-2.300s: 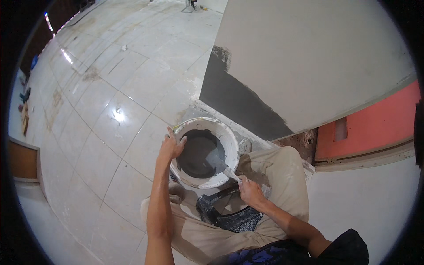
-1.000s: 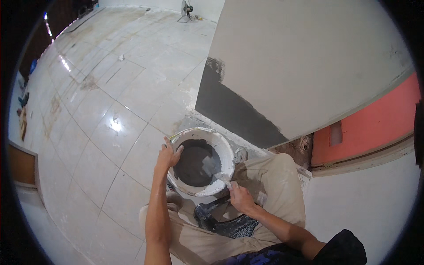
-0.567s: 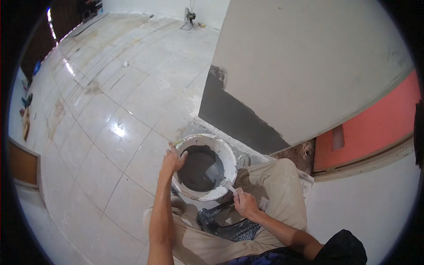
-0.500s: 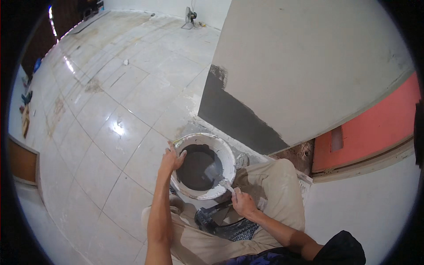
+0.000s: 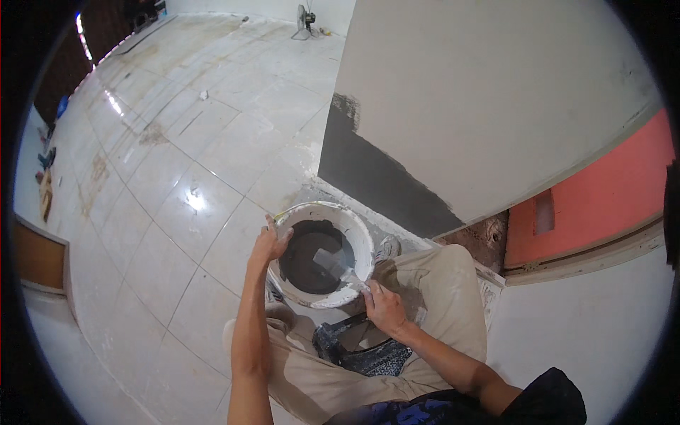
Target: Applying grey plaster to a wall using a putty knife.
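A white bucket stands on the tiled floor before the person's bent legs, partly filled with dark grey mix, which also smears its inner wall. The left hand pinches the left rim between thumb and fingers, while the right hand closes around the handle of a flat-headed tool, its head over the mix; whether it touches the surface, I cannot tell.

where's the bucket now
In the head view, the bucket is just left of centre, the left hand on its rim and the dark wall patch beyond it, to the right.
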`<state>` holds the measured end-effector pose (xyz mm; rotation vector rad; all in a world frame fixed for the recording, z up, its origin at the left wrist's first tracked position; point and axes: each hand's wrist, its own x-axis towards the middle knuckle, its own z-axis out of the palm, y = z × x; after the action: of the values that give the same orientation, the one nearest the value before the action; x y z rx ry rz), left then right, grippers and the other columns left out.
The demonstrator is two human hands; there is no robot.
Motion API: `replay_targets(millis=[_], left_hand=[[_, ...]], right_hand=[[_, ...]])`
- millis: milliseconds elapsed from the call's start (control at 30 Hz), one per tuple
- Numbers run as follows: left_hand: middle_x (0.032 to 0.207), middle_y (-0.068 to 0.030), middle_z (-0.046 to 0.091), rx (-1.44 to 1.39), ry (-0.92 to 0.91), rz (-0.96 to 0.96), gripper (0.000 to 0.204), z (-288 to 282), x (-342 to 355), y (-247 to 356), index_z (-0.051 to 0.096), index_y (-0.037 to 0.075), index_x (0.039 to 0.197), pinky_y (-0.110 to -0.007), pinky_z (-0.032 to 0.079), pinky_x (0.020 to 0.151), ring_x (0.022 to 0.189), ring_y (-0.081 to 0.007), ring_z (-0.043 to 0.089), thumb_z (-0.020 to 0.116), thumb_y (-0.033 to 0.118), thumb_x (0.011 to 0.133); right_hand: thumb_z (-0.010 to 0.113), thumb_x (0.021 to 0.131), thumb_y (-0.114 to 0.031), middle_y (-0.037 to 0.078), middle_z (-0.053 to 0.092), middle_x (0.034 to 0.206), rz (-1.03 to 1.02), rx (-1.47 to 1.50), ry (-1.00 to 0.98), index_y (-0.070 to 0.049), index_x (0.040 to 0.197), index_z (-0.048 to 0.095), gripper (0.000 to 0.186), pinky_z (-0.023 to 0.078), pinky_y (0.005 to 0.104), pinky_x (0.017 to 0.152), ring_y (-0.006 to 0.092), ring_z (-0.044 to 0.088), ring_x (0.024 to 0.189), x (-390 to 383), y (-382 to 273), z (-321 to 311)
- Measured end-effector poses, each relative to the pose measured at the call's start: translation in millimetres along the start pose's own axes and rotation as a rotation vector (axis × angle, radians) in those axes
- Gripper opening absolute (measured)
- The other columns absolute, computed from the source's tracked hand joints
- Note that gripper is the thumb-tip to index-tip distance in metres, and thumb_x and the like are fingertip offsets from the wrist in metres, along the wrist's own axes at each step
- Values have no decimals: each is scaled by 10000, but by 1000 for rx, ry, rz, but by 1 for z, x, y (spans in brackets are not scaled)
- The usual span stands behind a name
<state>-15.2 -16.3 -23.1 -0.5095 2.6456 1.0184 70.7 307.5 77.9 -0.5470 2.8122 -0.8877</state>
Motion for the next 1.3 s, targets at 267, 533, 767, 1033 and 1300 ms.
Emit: replay_targets(millis=[267,533,767,1033,1300], left_hand=[[1279,-441,451,56,13,-7,1024,5,-1,-8,63,-121,1486,-492,430,1010,1164,-538,520,525,582,901],[1394,-373,398,160,149,-51,836,-11,-11,14,334,-15,1463,-496,411,1034,1253,-500,461,496,597,916],[1379,-315,440,-116,477,62,615,-19,-1,20,515,-1,1340,-487,378,1052,1260,-459,453,560,463,939],[1368,-273,465,-153,532,178,487,-33,1,55,555,-5,1288,-483,359,1064,1258,-430,446,583,345,950],[1411,-246,426,-198,553,185,433,-39,-2,70,574,11,1272,-478,338,1082,1301,-417,407,590,303,952]], right_hand=[[518,949,-163,211,654,916,36,-59,-60,-27,1005,567,155,494,516,701,431,637,826,-12,27,10],[494,996,-257,70,602,724,348,502,-233,-32,997,549,231,445,360,499,197,598,567,7,62,40],[491,988,-255,28,530,674,812,1001,-431,-47,1009,533,213,309,247,384,93,436,447,38,5,17],[507,994,-291,25,495,608,586,1260,-188,-83,1034,529,213,269,237,379,94,401,432,127,-46,-14],[514,972,-242,33,484,670,537,1277,-85,-51,1070,503,215,261,263,425,93,327,441,294,-58,6]])
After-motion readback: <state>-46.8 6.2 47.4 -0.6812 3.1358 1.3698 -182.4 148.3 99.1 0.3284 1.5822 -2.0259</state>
